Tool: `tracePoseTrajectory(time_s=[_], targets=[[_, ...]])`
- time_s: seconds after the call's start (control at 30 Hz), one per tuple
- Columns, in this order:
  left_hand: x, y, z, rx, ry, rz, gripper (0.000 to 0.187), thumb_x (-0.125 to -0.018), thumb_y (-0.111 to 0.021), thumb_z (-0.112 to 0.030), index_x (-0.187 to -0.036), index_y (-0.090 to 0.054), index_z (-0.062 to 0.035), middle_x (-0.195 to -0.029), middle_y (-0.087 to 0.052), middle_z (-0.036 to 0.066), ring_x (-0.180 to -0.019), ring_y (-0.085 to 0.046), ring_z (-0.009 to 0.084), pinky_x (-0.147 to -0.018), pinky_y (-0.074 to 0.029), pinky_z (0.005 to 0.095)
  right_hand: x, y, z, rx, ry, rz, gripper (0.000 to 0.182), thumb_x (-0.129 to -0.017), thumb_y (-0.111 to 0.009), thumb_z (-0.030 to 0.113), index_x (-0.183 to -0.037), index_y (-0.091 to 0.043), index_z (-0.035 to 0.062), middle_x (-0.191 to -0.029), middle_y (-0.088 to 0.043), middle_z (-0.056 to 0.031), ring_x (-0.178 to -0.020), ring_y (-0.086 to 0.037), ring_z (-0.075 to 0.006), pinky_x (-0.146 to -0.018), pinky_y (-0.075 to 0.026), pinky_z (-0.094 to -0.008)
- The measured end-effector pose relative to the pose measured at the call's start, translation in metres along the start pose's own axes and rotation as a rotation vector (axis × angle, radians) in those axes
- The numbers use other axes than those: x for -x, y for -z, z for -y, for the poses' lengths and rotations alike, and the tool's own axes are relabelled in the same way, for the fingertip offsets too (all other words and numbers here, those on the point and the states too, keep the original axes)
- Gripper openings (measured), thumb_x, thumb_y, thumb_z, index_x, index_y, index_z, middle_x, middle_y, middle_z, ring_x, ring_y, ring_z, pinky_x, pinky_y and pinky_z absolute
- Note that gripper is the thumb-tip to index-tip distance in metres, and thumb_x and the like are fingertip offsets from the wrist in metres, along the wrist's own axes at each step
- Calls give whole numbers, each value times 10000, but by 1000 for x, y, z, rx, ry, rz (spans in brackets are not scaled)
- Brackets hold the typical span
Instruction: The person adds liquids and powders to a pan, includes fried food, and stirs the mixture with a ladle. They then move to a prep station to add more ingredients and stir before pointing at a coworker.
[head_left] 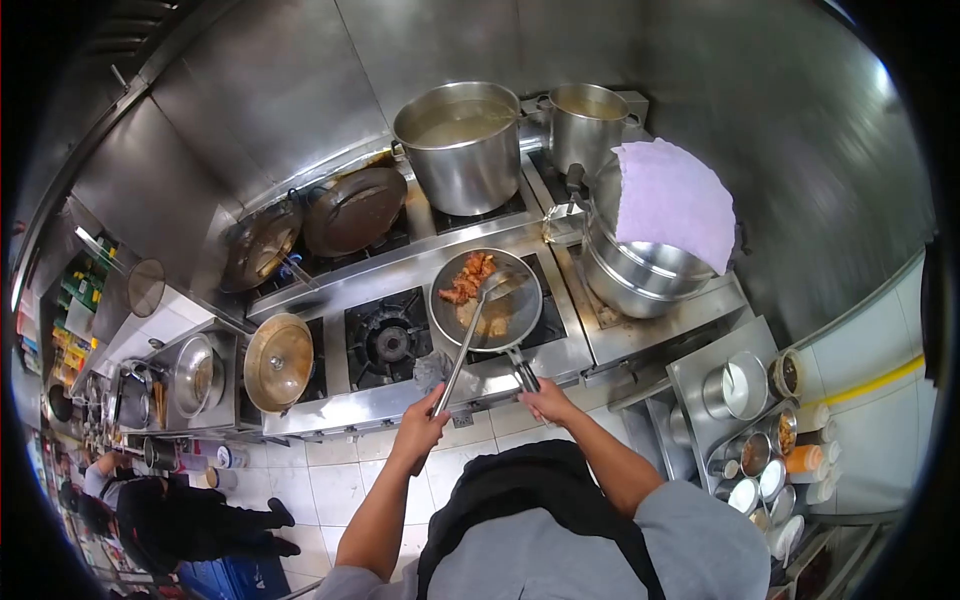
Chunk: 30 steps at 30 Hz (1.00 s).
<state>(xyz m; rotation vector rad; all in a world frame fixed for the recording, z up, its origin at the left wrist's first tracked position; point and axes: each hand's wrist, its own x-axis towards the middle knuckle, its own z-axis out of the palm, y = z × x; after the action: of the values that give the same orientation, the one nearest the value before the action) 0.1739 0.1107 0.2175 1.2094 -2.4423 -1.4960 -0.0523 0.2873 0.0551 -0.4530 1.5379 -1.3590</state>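
Observation:
A frying pan (512,312) sits over a front burner of the stove. Browned chunks of food (468,277) are heaped at its far left side, and paler bits lie lower in it. My left hand (421,432) is closed around the dark handle of a long metal ladle (462,362), whose bowl rests inside the pan by the food. Gripping the pan's black handle (522,370) is my right hand (548,400). A crumpled, clear-looking item (431,371) lies on the stove's front edge close to the ladle shaft.
Big stockpots (460,150) stand behind the pan. A steamer pot (640,275) under a lilac cloth (672,200) is at right. Woks (278,362) stand at left. Containers (742,385) crowd the right-hand shelf. Another person (190,515) is at far left.

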Motion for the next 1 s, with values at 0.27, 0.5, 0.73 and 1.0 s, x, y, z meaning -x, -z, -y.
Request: tracePoseTrajectory(time_s=[0.27,0.5,0.73,1.0], targets=[[16,16,10,295,99,-6,608,-897,-640,-66,-1464,-471,-208,-727,-565,18,-567,-511,87,-491,-460,273,-28,4,50,56,-23,-78,101,-799,-629,70,-853,-551,36,-575,-534,-30,-442,-517,-136,-415,-424,-304],[54,40,-11,134,102,44,582,-900,-626,-93,-1452,-490,-218,-742,-553,19,-590,-509,91,-517,-465,268,38,4,31,-20,-25,-72,127,-820,-644,76,-840,-520,59,-543,-508,-26,-399,-492,-126,-366,-392,-288],[-18,6,10,-315,-319,-173,570,-861,-623,-98,-1415,-512,-172,-1005,-684,206,-870,-657,397,-791,-506,462,-29,-3,63,62,-50,-119,119,-821,-644,86,-825,-530,51,-541,-529,-32,-416,-506,-129,-376,-401,-291],[38,17,12,-289,-153,-81,596,-844,-668,-107,-1413,-511,-183,-1107,-666,241,-1028,-635,424,-892,-497,441,21,10,-2,37,39,-83,146,-833,-633,57,-906,-509,33,-620,-549,-42,-423,-509,-130,-373,-415,-312]])
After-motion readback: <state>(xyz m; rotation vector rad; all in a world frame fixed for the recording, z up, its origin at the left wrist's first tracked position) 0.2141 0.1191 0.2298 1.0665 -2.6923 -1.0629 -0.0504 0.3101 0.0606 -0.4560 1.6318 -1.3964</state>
